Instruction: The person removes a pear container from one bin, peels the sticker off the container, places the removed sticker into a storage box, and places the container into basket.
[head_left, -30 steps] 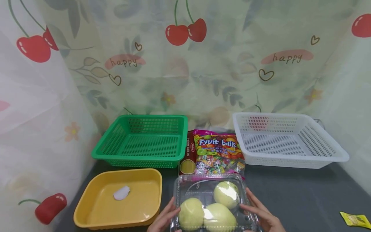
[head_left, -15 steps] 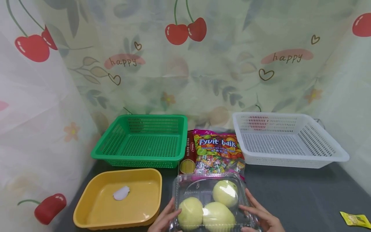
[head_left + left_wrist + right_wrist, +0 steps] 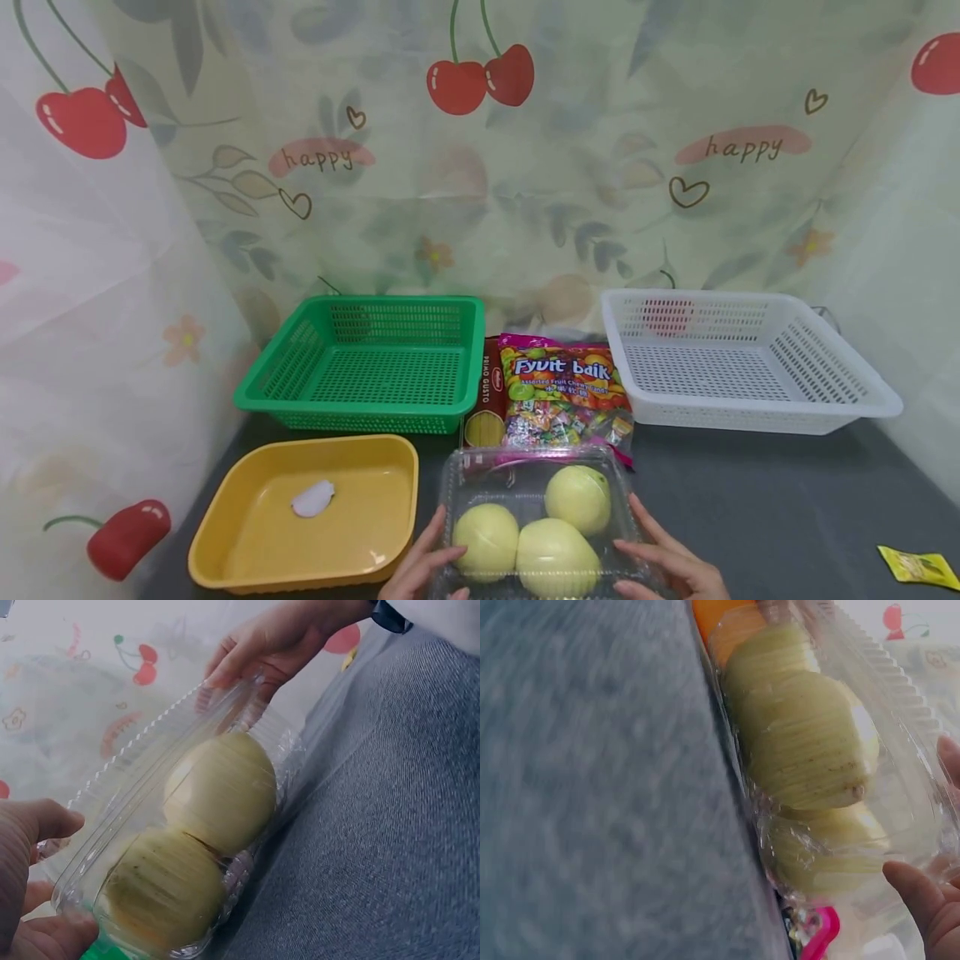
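Observation:
A clear plastic clamshell box [image 3: 532, 467] at the near middle of the head view contains three round, pale yellow-green fruits [image 3: 558, 558]. My left hand [image 3: 422, 560] grips its left side, thumb and fingers at the edge. On the opposite side my right hand [image 3: 671, 562] holds the box in the same way. In the left wrist view, the left hand [image 3: 37, 885] and the right hand [image 3: 274, 656] are at opposite ends of the box. From the right wrist view, the fruits [image 3: 810, 742] show through the side wall, with the right hand [image 3: 930, 907] at the edge.
Behind the box lie a "Fyvit baik" candy bag [image 3: 562, 383] and a dark red pack [image 3: 487, 408]. A green basket [image 3: 360, 417] stands back left, a white basket [image 3: 750, 417] back right. A yellow tray [image 3: 247, 558] holding a white piece [image 3: 313, 499] is left; a yellow packet [image 3: 918, 567] right.
The box has shifted slightly left and tilted a little, both hands moving with it. The bright glare on the fruits has faded. Nothing was let go.

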{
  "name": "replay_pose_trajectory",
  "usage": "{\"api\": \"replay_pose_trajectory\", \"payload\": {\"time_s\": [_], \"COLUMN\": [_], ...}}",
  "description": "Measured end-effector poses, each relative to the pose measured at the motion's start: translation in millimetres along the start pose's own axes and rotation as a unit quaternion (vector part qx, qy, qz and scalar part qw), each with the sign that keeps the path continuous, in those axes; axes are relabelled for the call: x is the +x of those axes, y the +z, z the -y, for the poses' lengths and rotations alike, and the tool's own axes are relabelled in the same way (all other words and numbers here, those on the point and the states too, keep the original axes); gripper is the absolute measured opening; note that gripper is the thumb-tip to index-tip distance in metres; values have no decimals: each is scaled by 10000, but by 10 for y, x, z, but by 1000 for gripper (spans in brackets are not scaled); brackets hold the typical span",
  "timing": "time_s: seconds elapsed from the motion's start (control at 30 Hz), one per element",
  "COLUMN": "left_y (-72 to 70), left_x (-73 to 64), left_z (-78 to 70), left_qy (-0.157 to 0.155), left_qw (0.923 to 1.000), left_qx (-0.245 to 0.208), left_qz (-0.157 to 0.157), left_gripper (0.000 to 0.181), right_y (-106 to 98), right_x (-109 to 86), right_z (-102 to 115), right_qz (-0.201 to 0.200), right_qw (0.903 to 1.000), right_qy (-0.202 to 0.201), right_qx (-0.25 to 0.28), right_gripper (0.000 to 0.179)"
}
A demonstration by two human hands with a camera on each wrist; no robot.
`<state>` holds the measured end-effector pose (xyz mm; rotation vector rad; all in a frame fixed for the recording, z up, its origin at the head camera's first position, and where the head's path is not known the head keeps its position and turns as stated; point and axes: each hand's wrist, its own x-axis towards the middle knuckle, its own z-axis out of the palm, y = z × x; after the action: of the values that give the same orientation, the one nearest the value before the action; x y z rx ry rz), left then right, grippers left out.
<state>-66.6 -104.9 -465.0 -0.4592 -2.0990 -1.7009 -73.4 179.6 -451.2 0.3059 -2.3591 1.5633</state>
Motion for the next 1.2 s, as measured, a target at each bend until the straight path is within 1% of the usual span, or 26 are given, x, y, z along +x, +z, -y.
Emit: {"api": "replay_pose_trajectory", "payload": {"time_s": [0.07,0.13,0.2,0.27,0.3,0.37,0.47,0.5,0.53,0.57,0.7,0.77,0.83,0.93,1.03,1.1,1.2], "left_y": [-4,-16,-33,-52,-63,-87,-116,-119,-120,-118,-99,-100,-105,-117,-122,-118,-109], "left_x": [1,4,12,24,31,48,68,71,73,72,55,45,40,39,39,42,49], "left_z": [-37,-62,-76,-100,-116,-155,-206,-217,-221,-217,-176,-152,-142,-147,-165,-175,-190], "left_qy": [-165,-239,-129,-128,-222,-549,-1143,-1301,-1340,-1258,-704,-573,-640,-840,-893,-746,-407], "left_qw": [9997,9995,9997,9997,9995,9979,9919,9898,9892,9902,9965,9973,9969,9951,9947,9963,9988], "left_qx": [195,206,153,73,64,125,283,325,360,400,412,431,422,457,438,372,279], "left_qz": [-16,43,134,199,226,323,480,486,480,447,160,133,147,237,271,197,40], "left_gripper": [37,33,31,28,27,22,20,20,21,22,25,26,26,25,24,25,29], "right_y": [11,19,26,28,29,27,30,32,35,38,58,67,72,67,51,39,27], "right_x": [0,4,7,6,5,5,11,15,18,21,27,25,24,22,25,29,42], "right_z": [46,91,129,157,168,188,214,220,224,227,216,212,217,234,253,263,280], "right_qz": [-129,-248,-337,-383,-386,-403,-426,-443,-455,-463,-512,-555,-607,-639,-612,-581,-507], "right_qw": [9998,9991,9986,9987,9989,9990,9984,9978,9971,9963,9958,9960,9963,9968,9975,9979,9982], "right_qy": [75,197,229,161,130,141,372,482,589,691,713,643,546,406,286,189,8], "right_qx": [-146,-269,-335,-278,-216,-113,53,101,141,197,257,260,260,236,219,227,308], "right_gripper": [30,28,27,27,28,28,29,29,29,30,28,27,25,23,22,22,24]}}
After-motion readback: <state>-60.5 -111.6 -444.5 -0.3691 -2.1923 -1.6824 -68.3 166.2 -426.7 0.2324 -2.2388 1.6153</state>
